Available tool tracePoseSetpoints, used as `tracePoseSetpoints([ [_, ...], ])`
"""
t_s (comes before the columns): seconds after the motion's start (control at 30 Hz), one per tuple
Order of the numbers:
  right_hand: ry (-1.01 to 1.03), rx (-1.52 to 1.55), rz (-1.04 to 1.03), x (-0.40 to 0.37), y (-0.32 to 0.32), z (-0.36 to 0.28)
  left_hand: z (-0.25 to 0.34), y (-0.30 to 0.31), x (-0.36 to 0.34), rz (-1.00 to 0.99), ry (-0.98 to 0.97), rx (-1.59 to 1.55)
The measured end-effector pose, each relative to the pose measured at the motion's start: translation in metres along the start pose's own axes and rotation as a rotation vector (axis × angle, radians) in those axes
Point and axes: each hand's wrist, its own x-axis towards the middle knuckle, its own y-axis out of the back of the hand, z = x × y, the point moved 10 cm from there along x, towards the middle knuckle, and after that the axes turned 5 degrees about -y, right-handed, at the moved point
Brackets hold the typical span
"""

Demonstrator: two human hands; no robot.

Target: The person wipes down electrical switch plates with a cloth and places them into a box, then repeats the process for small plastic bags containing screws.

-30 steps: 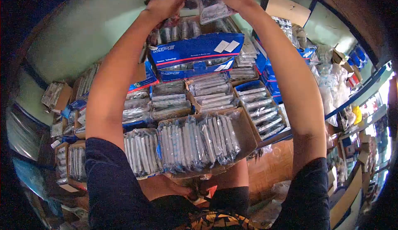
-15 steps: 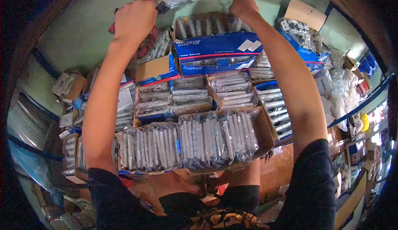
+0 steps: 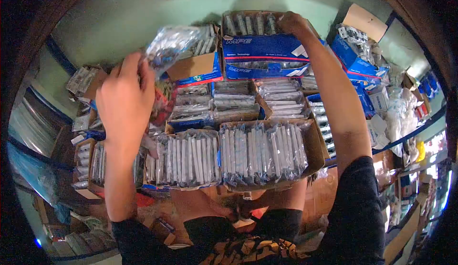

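My left hand is raised at the left with its fingers curled round a clear plastic packet that sticks out past the fingertips. A red patterned cloth hangs below the same hand. My right hand reaches to the right end of the upper blue box, which holds a row of upright wrapped packets. Its fingers are bent down among the packets; what they hold is hidden. Left of that box, another opened box has wrapped pieces standing in it.
In front stand open boxes of tightly packed wrapped packets, with more beside them. A blue box of metal-looking parts stands at the right back. Clear plastic bags lie at the right. A pale green wall rises behind.
My left hand has come down and toward me with the packet and cloth. My right hand has lowered into the upper box's right end. The boxes sit further right in view.
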Motion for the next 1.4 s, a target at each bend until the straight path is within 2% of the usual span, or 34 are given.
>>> tracePoseSetpoints([
  [0.03, 0.026, -0.004, 0.052, -0.004, 0.010, -0.005, 0.000, 0.003, -0.007, 0.004, 0.001, -0.002],
  [0.1, -0.098, 0.073, -0.196, -0.027, 0.041, -0.017, -0.005, 0.011, -0.024, 0.003, 0.062, -0.070],
  [0.17, -0.044, 0.063, -0.217, -0.033, 0.061, -0.021, -0.005, 0.018, -0.038, -0.032, 0.083, -0.082],
  [0.23, 0.009, 0.059, -0.233, -0.034, 0.050, -0.018, -0.010, 0.020, -0.054, -0.085, 0.150, -0.091],
  [0.33, 0.153, 0.321, -0.041, -0.032, 0.058, -0.026, -0.013, 0.032, -0.074, -0.080, 0.174, -0.152],
  [0.4, 0.130, 0.111, -0.475, -0.032, 0.038, -0.019, -0.014, 0.038, -0.086, -0.080, 0.193, -0.173],
  [0.43, 0.128, 0.110, -0.475, -0.030, 0.055, -0.015, -0.013, 0.043, -0.090, -0.079, 0.192, -0.176],
  [0.5, 0.499, -0.372, -0.239, -0.039, 0.094, -0.035, -0.024, 0.040, -0.109, -0.176, 0.386, -0.345],
  [0.53, 0.298, 0.072, 0.154, -0.043, 0.144, -0.020, -0.030, 0.037, -0.122, -0.140, 0.444, -0.453],
  [0.6, -0.060, 0.528, 0.409, -0.118, 0.209, -0.003, -0.025, 0.036, -0.139, -0.144, 0.519, -0.577],
  [0.63, -0.203, 0.540, 0.276, -0.174, 0.236, -0.033, -0.022, 0.034, -0.151, -0.154, 0.590, -0.695],
  [0.67, -0.093, 0.854, 0.304, -0.228, 0.242, -0.067, -0.016, 0.025, -0.164, -0.203, 0.659, -0.783],
  [0.7, -0.229, 0.971, 0.123, -0.278, 0.237, -0.101, -0.008, 0.018, -0.178, -0.189, 0.735, -0.845],
  [0.77, -0.169, 1.387, -0.026, -0.360, 0.217, -0.164, 0.027, 0.017, -0.178, -0.174, 0.658, -0.972],
  [0.8, -0.224, 1.495, -0.156, -0.386, 0.210, -0.194, 0.044, 0.014, -0.179, -0.213, 0.644, -1.010],
  [0.83, -0.220, 1.549, -0.159, -0.405, 0.195, -0.213, 0.061, 0.012, -0.184, -0.266, 0.638, -1.044],
  [0.9, -0.294, 1.447, -0.102, -0.428, 0.185, -0.213, 0.089, 0.001, -0.200, -0.356, 0.646, -1.172],
  [0.97, -0.369, 1.383, -0.117, -0.439, 0.194, -0.204, 0.107, 0.003, -0.209, -0.450, 0.678, -1.163],
  [1.03, -0.405, 1.330, 0.065, -0.446, 0.208, -0.188, 0.107, 0.021, -0.207, -0.287, 0.569, -0.890],
  [1.07, -0.287, 1.457, 0.049, -0.449, 0.201, -0.196, 0.115, 0.027, -0.207, -0.300, 0.547, -0.885],
  [1.1, -0.165, 1.271, 0.004, -0.448, 0.201, -0.206, 0.125, 0.028, -0.209, -0.307, 0.546, -0.891],
  [1.17, -0.442, 1.821, -0.323, -0.463, 0.160, -0.221, 0.154, 0.043, -0.205, -0.184, 0.413, -1.113],
  [1.2, -0.660, 1.947, -0.389, -0.474, 0.130, -0.219, 0.166, 0.036, -0.208, -0.297, 0.460, -1.257],
  [1.23, -0.658, 1.943, -0.380, -0.479, 0.121, -0.218, 0.168, 0.040, -0.208, -0.292, 0.453, -1.263],
  [1.3, -0.835, 2.500, -0.453, -0.491, 0.105, -0.230, 0.154, 0.040, -0.219, -0.263, 0.639, -1.301],
  [1.33, -0.851, 2.590, -0.474, -0.489, 0.122, -0.231, 0.139, 0.048, -0.221, -0.206, 0.733, -1.252],
  [1.37, -0.855, 2.593, -0.459, -0.491, 0.125, -0.226, 0.130, 0.060, -0.218, -0.108, 0.587, -1.126],
  [1.4, -0.793, 2.621, -0.404, -0.488, 0.130, -0.218, 0.130, 0.072, -0.222, -0.002, 0.603, -1.144],
])
